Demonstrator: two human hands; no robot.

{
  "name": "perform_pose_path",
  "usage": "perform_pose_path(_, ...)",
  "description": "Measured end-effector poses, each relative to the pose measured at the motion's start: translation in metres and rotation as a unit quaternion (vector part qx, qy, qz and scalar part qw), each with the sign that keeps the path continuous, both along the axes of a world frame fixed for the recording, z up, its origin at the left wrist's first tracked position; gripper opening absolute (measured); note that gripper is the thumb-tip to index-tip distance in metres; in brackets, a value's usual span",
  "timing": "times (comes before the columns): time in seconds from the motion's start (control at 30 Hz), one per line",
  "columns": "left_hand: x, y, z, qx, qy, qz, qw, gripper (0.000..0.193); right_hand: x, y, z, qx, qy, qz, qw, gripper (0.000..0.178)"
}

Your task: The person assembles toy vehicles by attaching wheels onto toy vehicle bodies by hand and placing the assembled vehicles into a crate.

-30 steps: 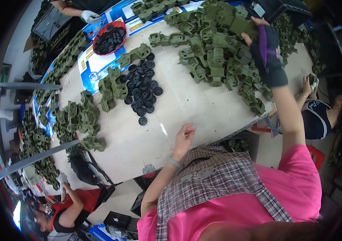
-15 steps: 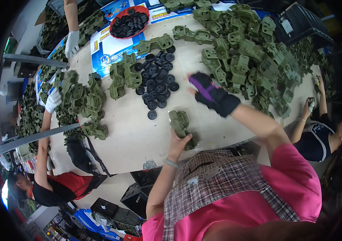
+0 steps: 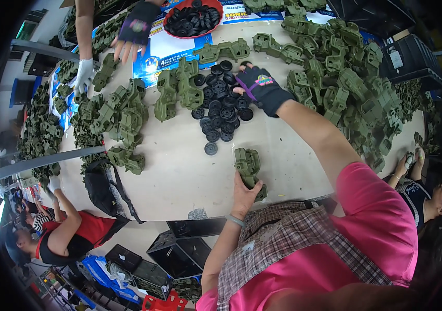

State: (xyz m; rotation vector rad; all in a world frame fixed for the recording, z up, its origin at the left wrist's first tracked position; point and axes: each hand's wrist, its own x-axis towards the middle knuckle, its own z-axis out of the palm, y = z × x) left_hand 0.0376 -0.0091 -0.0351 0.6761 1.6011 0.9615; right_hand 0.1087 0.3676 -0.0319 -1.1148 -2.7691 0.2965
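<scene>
Some wheels (image 3: 226,113) partly behind right hand (image 3: 263,88)

Head-worn fisheye looks down across the table (image 3: 179,171).

The green vehicle body (image 3: 248,160) at lower centre looks like matt plastic. Mid-frame, the black wheels (image 3: 225,110) look plastic; the red bowl (image 3: 184,37) up top, glossy plastic.
</scene>
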Motion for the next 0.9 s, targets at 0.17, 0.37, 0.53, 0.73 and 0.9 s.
perform_pose_path(0.17, -0.002, -0.003, -0.004, -0.016, 0.007, -0.008, 1.0, 0.098, 0.028, -0.077, 0.014, -0.02, 0.039, 0.092, 0.995, 0.046)
perform_pose_path(0.37, -0.001, -0.01, -0.022, -0.008, 0.039, -0.019, 0.999, 0.102, -0.006, -0.031, 0.051, -0.039, 0.025, 0.085, 0.995, 0.038)
perform_pose_path(0.53, 0.003, -0.006, -0.016, -0.011, 0.087, -0.031, 0.996, 0.101, -0.07, 0.026, 0.002, 0.017, 0.094, 0.108, 0.99, 0.052)
perform_pose_path(0.73, 0.002, -0.006, -0.013, -0.019, 0.099, -0.03, 0.994, 0.099, -0.098, 0.02, 0.013, -0.012, 0.032, 0.075, 0.997, 0.047)
perform_pose_path(0.9, 0.004, -0.008, -0.011, 0.03, 0.161, -0.02, 0.986, 0.08, -0.102, 0.018, 0.051, -0.076, -0.065, 0.133, 0.986, 0.042)
